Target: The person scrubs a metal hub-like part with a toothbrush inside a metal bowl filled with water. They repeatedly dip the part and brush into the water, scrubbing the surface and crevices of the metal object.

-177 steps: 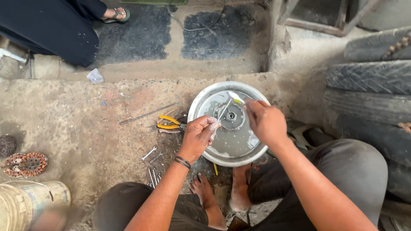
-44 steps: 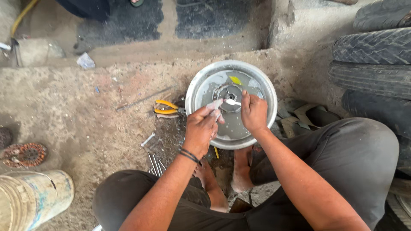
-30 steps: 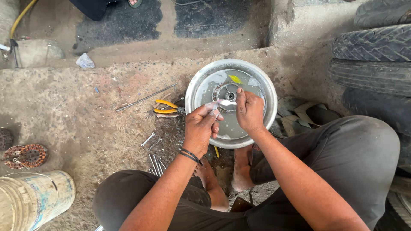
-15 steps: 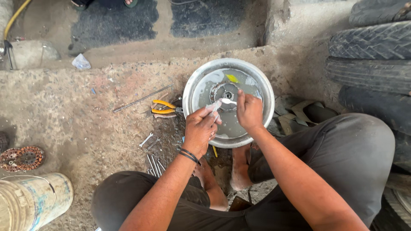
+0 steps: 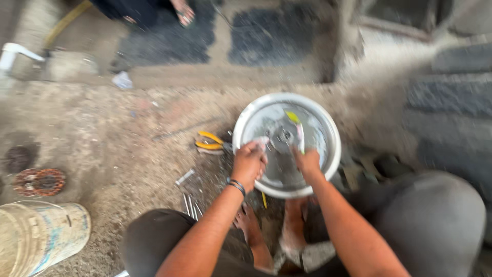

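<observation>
Under both hands' fingers (image 5: 258,149), round metal housing (image 5: 286,143), dirt floor (image 5: 113,138)

Yellow-handled pliers (image 5: 209,142) lie on the dirt floor (image 5: 128,138). A dirty bucket (image 5: 38,238) lies on its side at the lower left, with a rusty round part (image 5: 39,181) just above it. Tyres (image 5: 451,97) sit on the right.

Your left hand (image 5: 249,163) and right hand (image 5: 306,162) rested on a dull, smooth metal drum (image 5: 266,187). The pliers (image 5: 211,143) had glossy yellow plastic grips. The ground (image 5: 113,138) looked rough and gritty, the bucket (image 5: 38,240) matt and smeared.
</observation>
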